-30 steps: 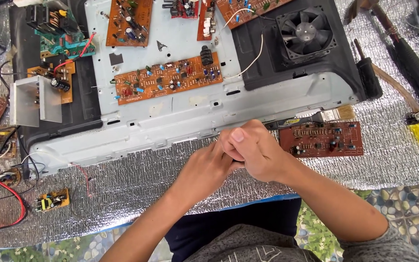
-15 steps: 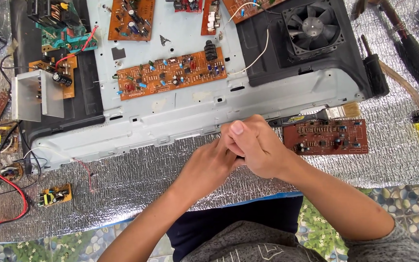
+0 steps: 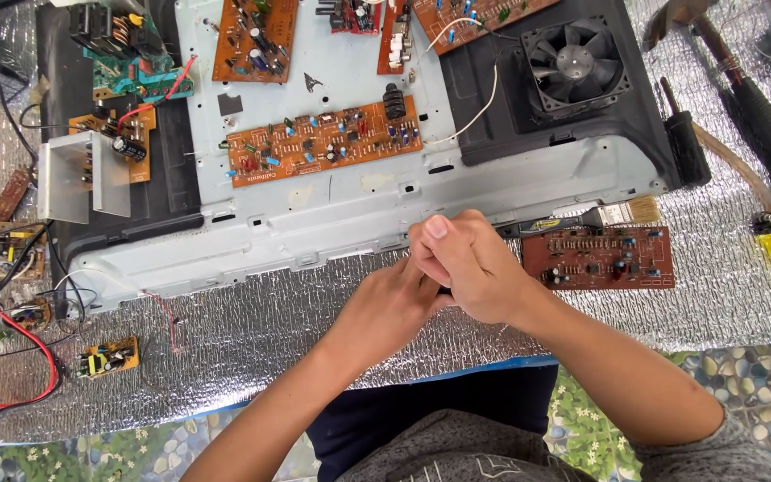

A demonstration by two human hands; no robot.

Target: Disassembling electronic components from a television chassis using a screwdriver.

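Hands pressed together over the chassis (image 3: 314,241) edge, your right hand (image 3: 470,268) wrapped over your left hand (image 3: 394,303), hiding whatever small thing they pinched, while the brown board (image 3: 604,259) lay just right of your right hand.

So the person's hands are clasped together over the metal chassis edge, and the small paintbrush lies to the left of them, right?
Not quite. The head view shows the paintbrush lying to the right of the hands, above the reddish-brown circuit board. The left hand and right hand are indeed clasped together at the metal chassis edge.
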